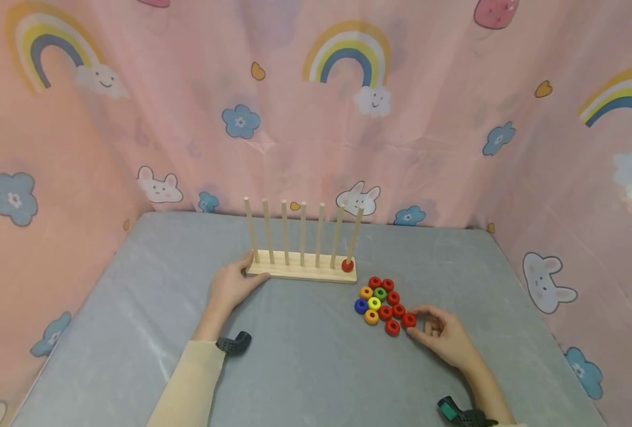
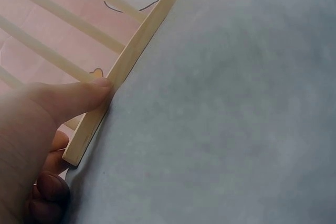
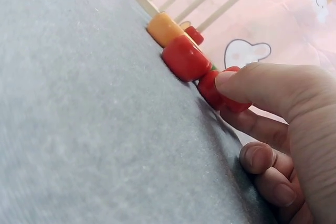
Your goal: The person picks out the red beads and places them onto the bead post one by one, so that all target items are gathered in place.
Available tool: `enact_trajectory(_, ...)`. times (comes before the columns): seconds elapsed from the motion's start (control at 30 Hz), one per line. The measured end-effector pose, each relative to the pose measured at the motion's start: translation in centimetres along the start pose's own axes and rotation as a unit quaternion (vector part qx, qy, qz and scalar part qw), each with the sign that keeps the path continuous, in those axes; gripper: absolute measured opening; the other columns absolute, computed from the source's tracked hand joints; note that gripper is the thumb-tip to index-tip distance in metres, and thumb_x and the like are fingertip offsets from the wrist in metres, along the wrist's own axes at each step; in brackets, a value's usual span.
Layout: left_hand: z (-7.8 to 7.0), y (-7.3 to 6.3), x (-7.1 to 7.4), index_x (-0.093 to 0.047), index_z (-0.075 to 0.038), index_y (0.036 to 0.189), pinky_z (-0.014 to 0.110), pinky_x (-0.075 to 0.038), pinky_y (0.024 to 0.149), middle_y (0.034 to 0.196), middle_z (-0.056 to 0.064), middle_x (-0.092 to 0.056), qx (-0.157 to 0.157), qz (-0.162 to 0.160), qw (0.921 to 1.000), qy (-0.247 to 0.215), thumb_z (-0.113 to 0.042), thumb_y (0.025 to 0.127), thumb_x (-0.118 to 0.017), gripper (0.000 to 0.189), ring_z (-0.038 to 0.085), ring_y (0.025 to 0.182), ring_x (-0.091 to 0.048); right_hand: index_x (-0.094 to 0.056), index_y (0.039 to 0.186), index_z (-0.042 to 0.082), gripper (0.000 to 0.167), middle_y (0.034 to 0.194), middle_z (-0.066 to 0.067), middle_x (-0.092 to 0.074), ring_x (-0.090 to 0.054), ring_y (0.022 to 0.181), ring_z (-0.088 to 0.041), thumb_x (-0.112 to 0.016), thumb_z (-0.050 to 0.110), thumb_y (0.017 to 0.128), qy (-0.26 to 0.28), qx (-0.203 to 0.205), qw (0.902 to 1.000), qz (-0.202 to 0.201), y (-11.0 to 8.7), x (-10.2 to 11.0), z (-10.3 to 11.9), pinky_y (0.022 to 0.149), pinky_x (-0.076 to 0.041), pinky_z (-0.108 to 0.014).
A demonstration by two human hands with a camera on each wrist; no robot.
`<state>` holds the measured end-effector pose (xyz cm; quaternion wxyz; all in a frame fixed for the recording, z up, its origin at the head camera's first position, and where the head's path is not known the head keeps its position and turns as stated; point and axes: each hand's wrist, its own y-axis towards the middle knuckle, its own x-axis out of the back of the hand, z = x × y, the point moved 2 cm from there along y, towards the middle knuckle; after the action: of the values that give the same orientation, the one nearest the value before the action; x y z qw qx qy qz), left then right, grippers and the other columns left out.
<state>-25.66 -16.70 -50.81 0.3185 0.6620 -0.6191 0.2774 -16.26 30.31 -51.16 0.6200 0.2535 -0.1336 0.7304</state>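
Note:
A wooden peg stand (image 1: 300, 271) with several upright pegs sits on the table. My left hand (image 1: 233, 289) grips its left end; in the left wrist view the thumb (image 2: 86, 97) lies against the edge of the base and the other fingers are behind it. One red bead (image 1: 347, 265) is on the rightmost peg. My right hand (image 1: 448, 339) pinches another red bead (image 1: 409, 320) between thumb and index finger, at the right edge of a loose group of beads. In the right wrist view the thumb (image 3: 233, 85) partly covers that bead, and the remaining fingers are curled.
Beside the pinched bead lie several red beads (image 1: 392, 327), two orange beads (image 1: 372, 316), a blue bead (image 1: 361, 306), a yellow bead (image 1: 374, 303) and a green bead (image 1: 380, 294). Grey cloth covers the table (image 1: 305, 362). A pink printed curtain (image 1: 294, 148) surrounds its back and sides.

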Motion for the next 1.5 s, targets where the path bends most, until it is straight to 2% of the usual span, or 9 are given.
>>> enact_trajectory(0.07, -0.1, 0.0, 0.1, -0.051, -0.009, 0.157, 0.053, -0.058, 0.086, 0.15, 0.021, -0.058, -0.002, 0.0, 1.0, 0.0, -0.054, 0.091, -0.08, 0.085, 0.046, 0.119, -0.068, -0.072, 0.118, 0.001, 0.031, 0.058, 0.005, -0.051, -0.039, 0.047, 0.0, -0.085, 0.007, 0.09, 0.0, -0.001, 1.0, -0.003, 0.0, 0.0, 0.0, 0.042, -0.037, -0.025)
enact_trajectory(0.17, -0.2, 0.1, 0.1, -0.051, -0.009, 0.157, 0.048, -0.056, 0.075, 0.139, 0.025, -0.066, -0.003, -0.002, 1.0, 0.001, -0.054, 0.091, -0.08, 0.085, 0.044, 0.1, -0.073, -0.072, 0.118, 0.002, 0.032, 0.058, 0.005, -0.051, -0.039, 0.048, 0.0, -0.085, 0.008, 0.09, 0.003, -0.005, 0.9999, -0.009, 0.0, 0.0, 0.0, 0.042, -0.037, -0.025)
enact_trajectory(0.23, -0.2, 0.1, 0.1, -0.051, -0.008, 0.157, 0.048, -0.055, 0.072, 0.135, 0.027, -0.068, -0.003, -0.003, 1.0, 0.002, -0.054, 0.091, -0.081, 0.085, 0.042, 0.093, -0.073, -0.073, 0.118, 0.002, 0.032, 0.058, 0.005, -0.05, -0.039, 0.048, 0.0, -0.086, 0.009, 0.09, 0.004, -0.006, 0.9999, -0.011, 0.0, 0.0, 0.1, 0.042, -0.037, -0.025)
enact_trajectory(0.47, 0.0, 0.1, -0.1, -0.051, -0.009, 0.157, 0.055, -0.057, 0.09, 0.149, 0.021, -0.059, -0.002, 0.001, 1.0, 0.005, -0.054, 0.092, -0.079, 0.084, 0.047, 0.123, -0.067, -0.073, 0.119, 0.003, 0.034, 0.057, 0.005, -0.047, -0.036, 0.047, 0.0, -0.087, 0.012, 0.089, 0.004, -0.02, 0.9996, -0.02, 0.0, -0.1, 0.3, 0.041, -0.034, -0.024)
enact_trajectory(0.63, 0.0, 0.1, 0.0, -0.051, -0.006, 0.156, 0.054, -0.057, 0.084, 0.147, 0.023, -0.059, -0.006, -0.005, 1.0, 0.006, -0.052, 0.092, -0.08, 0.084, 0.049, 0.119, -0.068, -0.073, 0.12, 0.003, 0.034, 0.058, 0.006, -0.047, -0.036, 0.048, 0.0, -0.086, 0.013, 0.09, 0.0, -0.02, 0.9996, -0.021, 0.3, -0.2, 0.3, 0.042, -0.034, -0.024)
enact_trajectory(0.9, 0.1, 0.0, -0.3, -0.051, -0.008, 0.156, 0.055, -0.057, 0.091, 0.149, 0.021, -0.058, -0.006, -0.001, 1.0, 0.007, -0.054, 0.092, -0.079, 0.084, 0.047, 0.125, -0.066, -0.072, 0.119, 0.001, 0.033, 0.058, 0.005, -0.048, -0.037, 0.047, 0.0, -0.085, 0.011, 0.091, 0.001, -0.024, 0.9995, -0.019, 0.6, 0.2, 0.5, 0.042, -0.034, -0.024)
enact_trajectory(1.07, 0.1, 0.0, -0.3, -0.051, -0.008, 0.157, 0.053, -0.057, 0.085, 0.15, 0.021, -0.058, -0.001, 0.0, 1.0, 0.002, -0.053, 0.092, -0.079, 0.084, 0.046, 0.124, -0.067, -0.072, 0.119, 0.0, 0.033, 0.057, 0.006, -0.046, -0.037, 0.047, 0.0, -0.085, 0.013, 0.092, -0.001, -0.027, 0.9995, -0.014, 0.7, 0.4, 1.0, 0.042, -0.034, -0.024)
enact_trajectory(1.27, 0.0, 0.0, -0.1, -0.051, -0.007, 0.156, 0.056, -0.056, 0.092, 0.15, 0.02, -0.058, -0.001, -0.003, 1.0, -0.001, -0.052, 0.092, -0.079, 0.083, 0.047, 0.129, -0.063, -0.072, 0.119, 0.001, 0.032, 0.058, 0.007, -0.046, -0.038, 0.048, -0.001, -0.085, 0.013, 0.092, -0.01, -0.016, 0.9997, -0.013, 0.9, 0.4, 1.6, 0.042, -0.035, -0.025)
enact_trajectory(1.5, -0.1, -0.2, 0.2, -0.051, -0.008, 0.157, 0.058, -0.055, 0.096, 0.152, 0.019, -0.056, 0.002, 0.002, 1.0, 0.0, -0.052, 0.092, -0.079, 0.083, 0.047, 0.133, -0.06, -0.072, 0.121, 0.003, 0.03, 0.057, 0.007, -0.045, -0.038, 0.048, -0.002, -0.082, 0.011, 0.094, 0.011, 0.004, 0.9999, -0.011, 1.3, 0.6, 2.8, 0.042, -0.036, -0.026)
